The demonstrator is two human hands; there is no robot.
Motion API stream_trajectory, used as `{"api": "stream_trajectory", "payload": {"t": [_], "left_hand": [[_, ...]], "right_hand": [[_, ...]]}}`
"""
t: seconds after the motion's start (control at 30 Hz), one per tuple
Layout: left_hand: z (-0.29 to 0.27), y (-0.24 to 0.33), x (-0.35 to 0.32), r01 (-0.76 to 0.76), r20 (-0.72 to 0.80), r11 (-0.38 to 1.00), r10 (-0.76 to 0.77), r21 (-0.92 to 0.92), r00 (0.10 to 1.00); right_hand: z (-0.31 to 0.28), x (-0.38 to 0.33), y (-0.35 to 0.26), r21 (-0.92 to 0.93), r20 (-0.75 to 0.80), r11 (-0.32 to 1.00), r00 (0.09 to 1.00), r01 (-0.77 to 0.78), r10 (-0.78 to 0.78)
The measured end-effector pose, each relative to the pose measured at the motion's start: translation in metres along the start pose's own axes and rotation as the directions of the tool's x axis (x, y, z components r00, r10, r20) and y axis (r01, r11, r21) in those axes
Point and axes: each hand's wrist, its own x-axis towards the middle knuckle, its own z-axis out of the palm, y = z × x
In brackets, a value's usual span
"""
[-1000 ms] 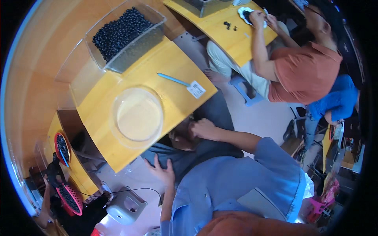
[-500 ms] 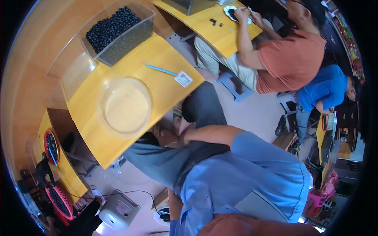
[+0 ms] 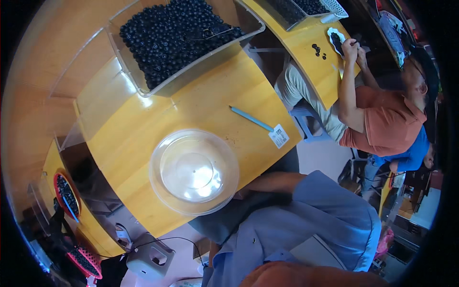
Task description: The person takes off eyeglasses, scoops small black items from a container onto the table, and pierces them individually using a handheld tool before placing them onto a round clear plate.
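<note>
A big clear plastic bowl (image 3: 193,171) sits on the yellow tabletop (image 3: 138,129), right at the near edge. It is the thing closest to the person's hands. The right forearm (image 3: 272,182) reaches in under the tabletop edge, just beside the bowl. The right hand's grip is hidden behind the bowl and the edge, so I cannot tell if the fingers are apart or together. The left hand is not seen at all. A thin blue stick (image 3: 251,118) with a small white tag (image 3: 279,136) lies on the tabletop, near the bowl but not touching it. Farther back stands a clear bin (image 3: 143,83) full of little dark round balls (image 3: 174,33). Another person in an orange shirt (image 3: 382,124) works at the next tabletop.
</note>
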Motion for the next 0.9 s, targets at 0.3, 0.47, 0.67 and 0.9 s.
{"api": "stream_trajectory", "payload": {"t": [0.3,0.47,0.67,0.9], "left_hand": [[-0.021,-0.019,0.022,-0.318,-0.057,0.948,0.317,-0.013,0.947],[-0.063,0.035,0.018,-0.337,-0.180,0.938,0.318,-0.085,0.931],[-0.046,0.119,-0.052,-0.642,-0.288,0.753,0.653,0.146,0.700],[0.040,0.179,-0.092,-0.464,-0.015,0.215,0.917,0.860,0.398]], "right_hand": [[-0.085,-0.122,-0.026,-0.251,0.028,0.966,0.998,0.066,-0.061],[-0.187,-0.312,-0.045,0.173,-0.416,0.629,0.635,0.758,-0.651],[-0.390,-0.366,-0.016,-0.332,-0.922,0.925,-0.268,0.184,-0.278],[-0.511,-0.302,0.040,0.077,-0.973,0.958,0.188,-0.276,0.132]]}}
